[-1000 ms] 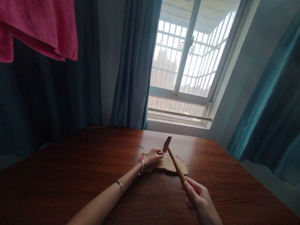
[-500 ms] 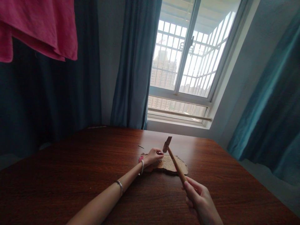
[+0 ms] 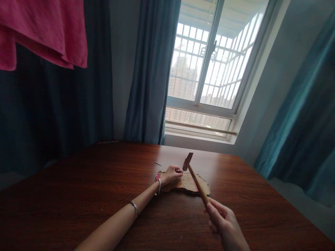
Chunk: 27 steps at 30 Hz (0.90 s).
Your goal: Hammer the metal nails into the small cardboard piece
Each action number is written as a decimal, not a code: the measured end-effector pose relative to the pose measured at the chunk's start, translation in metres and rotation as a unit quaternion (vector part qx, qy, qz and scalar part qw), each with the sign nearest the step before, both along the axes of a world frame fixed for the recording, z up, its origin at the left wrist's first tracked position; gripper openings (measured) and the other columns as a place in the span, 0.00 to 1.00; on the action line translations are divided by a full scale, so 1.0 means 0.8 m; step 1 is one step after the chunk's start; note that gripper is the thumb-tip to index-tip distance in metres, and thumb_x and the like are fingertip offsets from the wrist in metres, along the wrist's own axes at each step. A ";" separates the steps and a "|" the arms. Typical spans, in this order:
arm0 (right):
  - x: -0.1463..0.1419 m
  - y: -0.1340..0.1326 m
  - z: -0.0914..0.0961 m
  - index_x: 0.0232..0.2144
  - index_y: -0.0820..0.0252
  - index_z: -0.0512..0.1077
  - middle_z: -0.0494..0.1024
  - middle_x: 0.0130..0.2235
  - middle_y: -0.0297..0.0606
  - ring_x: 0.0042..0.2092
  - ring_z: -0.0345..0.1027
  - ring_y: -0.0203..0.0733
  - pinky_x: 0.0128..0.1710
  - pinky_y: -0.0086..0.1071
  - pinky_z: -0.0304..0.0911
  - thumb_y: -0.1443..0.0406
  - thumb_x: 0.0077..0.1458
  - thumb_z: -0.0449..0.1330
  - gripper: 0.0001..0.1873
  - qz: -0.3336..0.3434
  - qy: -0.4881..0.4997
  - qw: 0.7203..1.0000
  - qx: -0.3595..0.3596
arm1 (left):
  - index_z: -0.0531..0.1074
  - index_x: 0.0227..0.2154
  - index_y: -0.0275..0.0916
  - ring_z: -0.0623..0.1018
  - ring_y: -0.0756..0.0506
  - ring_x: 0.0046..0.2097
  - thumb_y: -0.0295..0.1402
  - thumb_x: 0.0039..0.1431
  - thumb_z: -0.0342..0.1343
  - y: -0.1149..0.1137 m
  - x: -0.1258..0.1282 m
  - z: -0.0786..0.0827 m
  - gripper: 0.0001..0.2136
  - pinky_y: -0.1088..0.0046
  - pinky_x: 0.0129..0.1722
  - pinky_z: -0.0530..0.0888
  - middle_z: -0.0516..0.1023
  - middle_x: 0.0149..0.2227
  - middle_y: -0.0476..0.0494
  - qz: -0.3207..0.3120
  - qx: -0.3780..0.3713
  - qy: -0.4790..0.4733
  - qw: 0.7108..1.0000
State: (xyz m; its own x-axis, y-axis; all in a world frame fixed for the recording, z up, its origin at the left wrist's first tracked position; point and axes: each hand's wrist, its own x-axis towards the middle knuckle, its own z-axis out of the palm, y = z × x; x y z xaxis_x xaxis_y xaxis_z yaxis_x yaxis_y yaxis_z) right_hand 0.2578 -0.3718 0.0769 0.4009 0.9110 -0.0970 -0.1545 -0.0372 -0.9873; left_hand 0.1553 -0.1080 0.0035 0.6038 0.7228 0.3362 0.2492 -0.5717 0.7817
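My right hand is wrapped round the wooden handle of a hammer. The hammer's head is raised just beyond the fingertips of my left hand. Those fingers are pinched together over a flat tan piece of cardboard. What they hold, if anything, is too small to make out. Many small dark holes or dots cover the cardboard, which has uneven edges and a pink patch at its left end. It lies on the dark wooden table, partly hidden by my left hand and the hammer.
A thin dark nail-like piece lies on the table beyond my left hand. Behind the table are a barred window and blue curtains. A pink cloth hangs at the upper left.
The hammer and my right hand have shifted very slightly to the right. My left hand stays in the same spot on the cardboard, fingers still pinched.
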 end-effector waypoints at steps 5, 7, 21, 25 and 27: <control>0.014 -0.003 -0.009 0.40 0.65 0.72 0.73 0.24 0.36 0.14 0.55 0.27 0.09 0.22 0.45 0.51 0.33 0.65 0.32 -0.095 -0.019 0.995 0.008 | 0.75 0.25 0.31 0.72 0.48 0.30 0.34 0.43 0.54 0.001 0.000 -0.001 0.10 0.78 0.28 0.64 0.76 0.26 0.46 -0.002 0.008 -0.003 1.000; 0.026 -0.006 -0.014 0.39 0.65 0.73 0.75 0.24 0.37 0.16 0.59 0.32 0.11 0.24 0.51 0.53 0.30 0.67 0.31 -0.142 -0.046 0.989 0.023 | 0.75 0.26 0.31 0.72 0.48 0.30 0.34 0.43 0.54 0.002 0.000 -0.002 0.11 0.77 0.28 0.64 0.76 0.26 0.45 0.000 0.006 0.000 1.000; 0.141 -0.055 -0.070 0.22 0.50 0.74 0.76 0.22 0.36 0.27 0.70 0.46 0.26 0.31 0.60 0.56 0.40 0.58 0.08 -0.270 -0.405 0.838 -0.248 | 0.75 0.26 0.30 0.71 0.48 0.30 0.36 0.42 0.55 -0.006 -0.001 0.009 0.13 0.78 0.28 0.63 0.75 0.25 0.46 0.014 -0.017 0.016 1.000; 0.154 -0.058 -0.075 0.24 0.47 0.75 0.76 0.22 0.35 0.28 0.70 0.45 0.25 0.30 0.59 0.55 0.42 0.55 0.10 -0.226 -0.425 0.828 -0.287 | 0.75 0.26 0.30 0.71 0.48 0.29 0.37 0.42 0.55 -0.006 -0.002 0.009 0.13 0.78 0.28 0.63 0.75 0.25 0.46 0.014 -0.009 0.025 1.000; 0.151 -0.058 -0.076 0.25 0.47 0.75 0.76 0.21 0.36 0.27 0.70 0.45 0.25 0.30 0.59 0.55 0.43 0.54 0.10 -0.216 -0.439 0.823 -0.289 | 0.76 0.27 0.31 0.71 0.48 0.30 0.36 0.43 0.54 -0.003 -0.001 0.006 0.13 0.78 0.29 0.64 0.75 0.25 0.46 0.006 -0.002 0.019 1.000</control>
State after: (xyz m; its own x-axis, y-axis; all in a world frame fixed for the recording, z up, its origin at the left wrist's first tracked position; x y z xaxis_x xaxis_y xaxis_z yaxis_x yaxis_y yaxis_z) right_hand 0.3789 -0.4178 0.0158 0.8226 0.5676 0.0355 0.4859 -0.6690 -0.5625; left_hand 0.1543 -0.1102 0.0080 0.6072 0.7314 0.3103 0.2865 -0.5659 0.7731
